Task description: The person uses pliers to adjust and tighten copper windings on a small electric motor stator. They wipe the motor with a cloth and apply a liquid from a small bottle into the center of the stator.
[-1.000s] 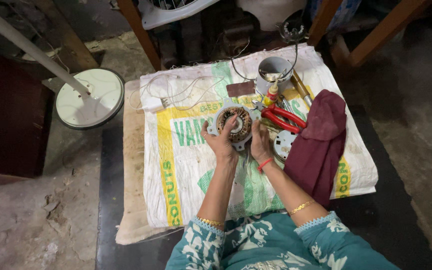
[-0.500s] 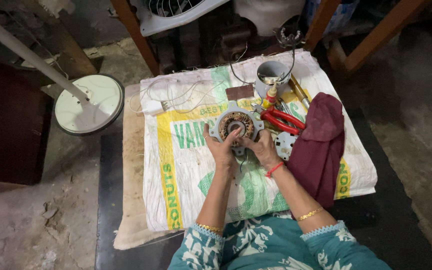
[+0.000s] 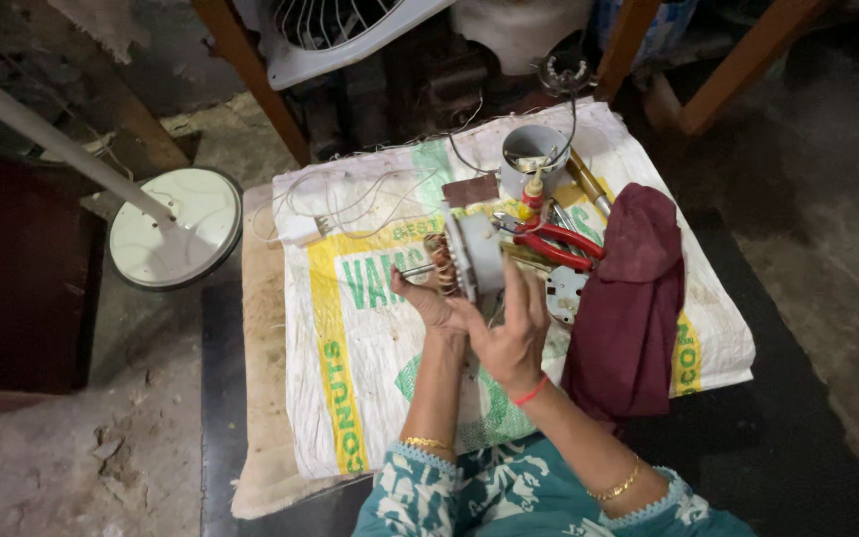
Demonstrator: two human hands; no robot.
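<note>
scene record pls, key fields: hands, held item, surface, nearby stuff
left hand: grips fan motor from below
right hand: on motor's housing side
held item: fan motor, copper windings showing, tilted on edge, lifted off sack
surface: woven sack on mat
nearby: red-handled pliers, maroon cloth, grey cup, round fan base

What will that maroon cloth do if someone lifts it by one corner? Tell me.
The maroon cloth would probably hang limp: it lies in soft folds on the printed sack. Likely light. It should neither roll nor tip, though it may drag the red-handled pliers beside it.
</note>
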